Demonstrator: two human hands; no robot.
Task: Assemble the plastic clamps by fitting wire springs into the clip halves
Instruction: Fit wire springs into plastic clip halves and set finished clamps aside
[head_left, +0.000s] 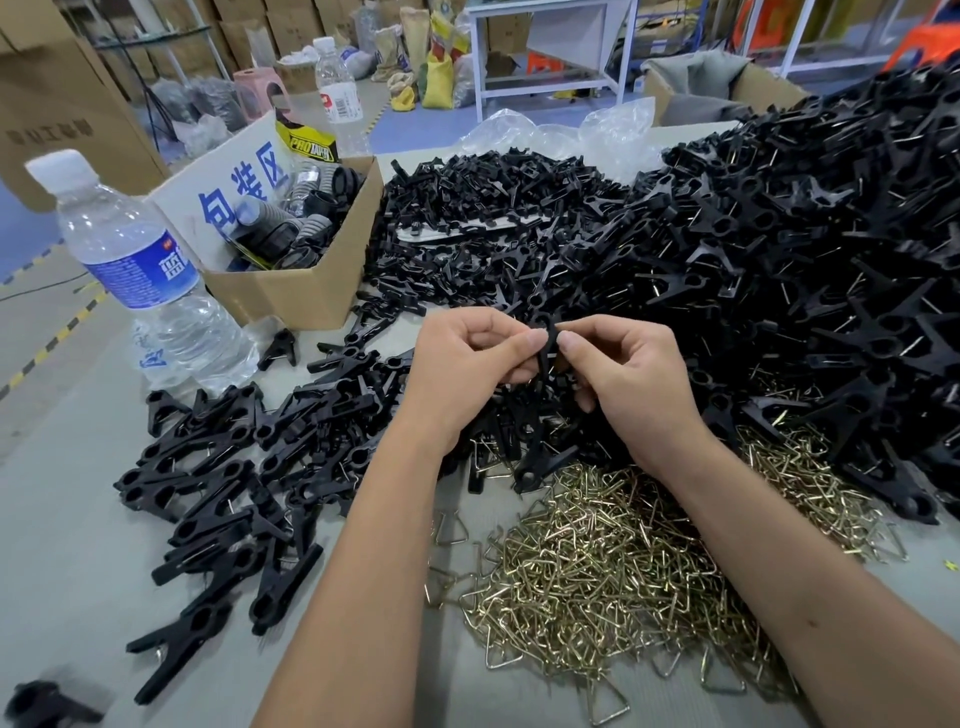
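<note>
Pinching black clip halves (546, 343) between left hand (462, 374), right hand (623, 379), above wire springs (613, 561)

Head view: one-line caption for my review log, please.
Both hands, left and right, pinch a black clip half above a pile of wire springs.

Black plastic clip halves (545, 343), held upright at frame centre, pinched from both sides. Loose clip halves (483, 218) heaped in the upper centre. Assembled black clamps (810, 270) piled high at right; a flatter spread of clamps (223, 467) lies at left. Brass-coloured triangular wire springs (613, 566) heaped at lower centre-right.
</note>
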